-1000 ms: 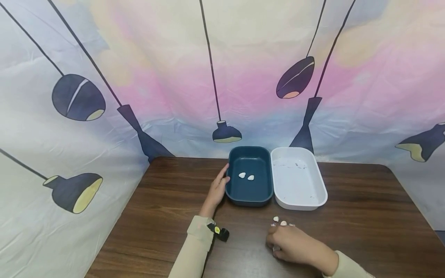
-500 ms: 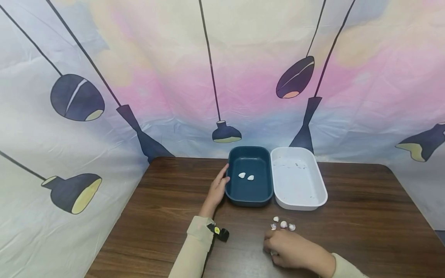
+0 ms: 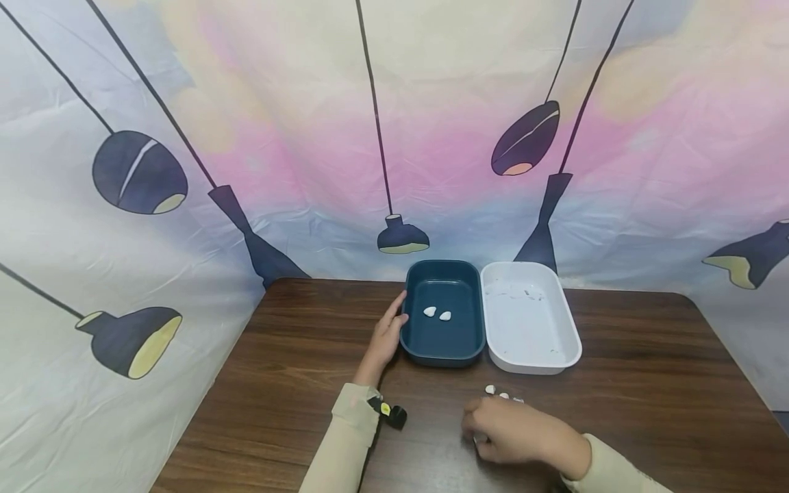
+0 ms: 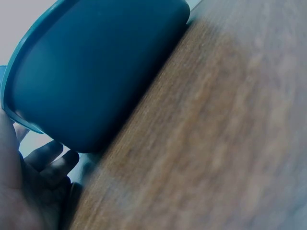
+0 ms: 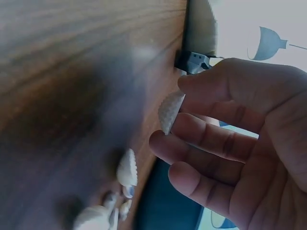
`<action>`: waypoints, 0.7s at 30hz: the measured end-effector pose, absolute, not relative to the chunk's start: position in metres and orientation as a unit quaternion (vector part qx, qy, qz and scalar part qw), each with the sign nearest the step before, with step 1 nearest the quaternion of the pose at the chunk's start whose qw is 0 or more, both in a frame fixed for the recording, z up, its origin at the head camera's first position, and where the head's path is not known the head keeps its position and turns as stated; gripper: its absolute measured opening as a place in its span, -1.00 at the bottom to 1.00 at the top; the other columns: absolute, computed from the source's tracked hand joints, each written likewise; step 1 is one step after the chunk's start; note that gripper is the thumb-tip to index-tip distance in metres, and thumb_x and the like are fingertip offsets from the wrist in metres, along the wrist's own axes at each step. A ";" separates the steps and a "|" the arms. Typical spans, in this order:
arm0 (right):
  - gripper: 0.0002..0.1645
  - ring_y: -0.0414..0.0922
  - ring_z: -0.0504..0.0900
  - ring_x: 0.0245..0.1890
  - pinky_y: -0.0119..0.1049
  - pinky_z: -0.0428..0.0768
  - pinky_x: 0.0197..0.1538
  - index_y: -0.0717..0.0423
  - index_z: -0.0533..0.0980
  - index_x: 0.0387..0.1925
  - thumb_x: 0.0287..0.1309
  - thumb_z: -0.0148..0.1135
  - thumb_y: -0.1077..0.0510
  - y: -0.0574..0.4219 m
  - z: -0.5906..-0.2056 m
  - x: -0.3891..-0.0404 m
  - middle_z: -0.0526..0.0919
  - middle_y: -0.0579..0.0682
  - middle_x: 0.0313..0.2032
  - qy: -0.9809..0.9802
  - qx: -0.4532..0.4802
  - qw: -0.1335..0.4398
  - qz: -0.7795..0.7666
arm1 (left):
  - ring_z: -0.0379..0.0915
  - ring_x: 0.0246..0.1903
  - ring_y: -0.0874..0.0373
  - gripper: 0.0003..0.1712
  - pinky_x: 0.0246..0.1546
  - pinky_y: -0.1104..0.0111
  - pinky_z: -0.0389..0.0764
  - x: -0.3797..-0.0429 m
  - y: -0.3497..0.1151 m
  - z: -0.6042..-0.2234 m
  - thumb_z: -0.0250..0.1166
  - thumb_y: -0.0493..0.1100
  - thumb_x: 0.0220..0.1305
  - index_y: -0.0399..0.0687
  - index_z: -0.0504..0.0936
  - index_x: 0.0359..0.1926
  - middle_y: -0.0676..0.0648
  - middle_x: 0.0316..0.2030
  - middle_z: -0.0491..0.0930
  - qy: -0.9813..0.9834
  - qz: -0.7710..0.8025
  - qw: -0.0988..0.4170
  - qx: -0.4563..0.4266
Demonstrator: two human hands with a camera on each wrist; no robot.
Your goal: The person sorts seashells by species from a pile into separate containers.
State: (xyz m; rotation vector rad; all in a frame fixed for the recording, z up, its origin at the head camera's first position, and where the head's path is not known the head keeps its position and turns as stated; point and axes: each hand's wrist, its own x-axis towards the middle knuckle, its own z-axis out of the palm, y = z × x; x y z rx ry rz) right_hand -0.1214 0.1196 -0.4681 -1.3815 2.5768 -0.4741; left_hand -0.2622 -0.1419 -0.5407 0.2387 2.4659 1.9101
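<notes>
In the head view my left hand [image 3: 383,340] lies along the left side of a dark teal tray [image 3: 442,352], its fingers touching the wall and rim. Close up in the left wrist view, the fingertips [image 4: 67,163] sit at the tray's lower corner. Two white seashells [image 3: 429,311] lie inside that tray. My right hand [image 3: 514,433] is over the table in front of the trays. Its thumb and fingers pinch a ribbed white seashell [image 5: 171,110], seen edge-on in the right wrist view. Several other shells [image 5: 127,168] lie on the table beside this hand, partly hidden by it in the head view.
A white tray [image 3: 530,335] with small dark marks stands against the teal one's right side. Both are near the back edge of the brown wooden table [image 3: 308,370]. Behind hangs a cloth [image 3: 296,137] printed with lamps. A black wrist device [image 3: 394,415] is strapped to the left sleeve.
My right hand has shifted left, then slightly up in the head view, again covering part of the loose shells. The left hand and both trays have kept their places.
</notes>
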 end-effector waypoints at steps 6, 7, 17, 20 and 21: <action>-0.85 -0.42 0.43 -0.44 -0.47 0.52 -0.38 -0.03 0.70 -0.40 -0.03 0.47 0.28 0.118 -0.459 -0.130 0.51 -0.30 -0.41 0.867 -0.466 0.086 -0.154 | 0.05 0.59 -0.14 -0.35 0.51 -0.21 0.13 -0.262 -0.143 -0.541 -0.01 -0.14 0.60 0.14 0.27 0.64 -0.09 0.61 0.19 0.793 0.604 0.001 0.080; -0.85 -0.42 0.43 -0.44 -0.47 0.53 -0.37 -0.01 0.72 -0.38 -0.02 0.47 0.28 0.118 -0.457 -0.131 0.51 -0.30 -0.40 0.867 -0.465 0.090 -0.158 | 0.06 0.59 -0.14 -0.35 0.51 -0.20 0.13 -0.263 -0.143 -0.541 -0.02 -0.13 0.59 0.16 0.27 0.64 -0.08 0.61 0.19 0.794 0.602 0.000 0.080; -0.85 -0.38 0.33 -0.49 -0.48 0.45 -0.41 0.04 0.71 -0.35 0.00 0.44 0.30 0.119 -0.439 -0.147 0.42 -0.28 -0.43 0.856 -0.479 0.093 -0.171 | 0.06 0.59 -0.10 -0.34 0.51 -0.16 0.15 -0.263 -0.143 -0.543 -0.03 -0.11 0.59 0.18 0.26 0.65 -0.05 0.61 0.20 0.798 0.598 0.001 0.080; -0.86 -0.36 0.27 -0.51 -0.49 0.39 -0.44 0.04 0.69 -0.37 0.03 0.41 0.33 0.119 -0.434 -0.155 0.39 -0.26 -0.45 0.853 -0.480 0.099 -0.182 | 0.07 0.59 -0.10 -0.34 0.51 -0.16 0.15 -0.264 -0.143 -0.542 -0.03 -0.11 0.59 0.19 0.26 0.65 -0.05 0.61 0.20 0.796 0.600 0.002 0.077; -0.85 -0.36 0.25 -0.51 -0.49 0.37 -0.44 0.02 0.67 -0.40 0.04 0.40 0.33 0.119 -0.432 -0.158 0.37 -0.25 -0.46 0.852 -0.480 0.098 -0.183 | 0.07 0.59 -0.10 -0.34 0.51 -0.16 0.16 -0.264 -0.143 -0.542 -0.03 -0.11 0.59 0.20 0.26 0.64 -0.04 0.61 0.21 0.796 0.600 0.002 0.075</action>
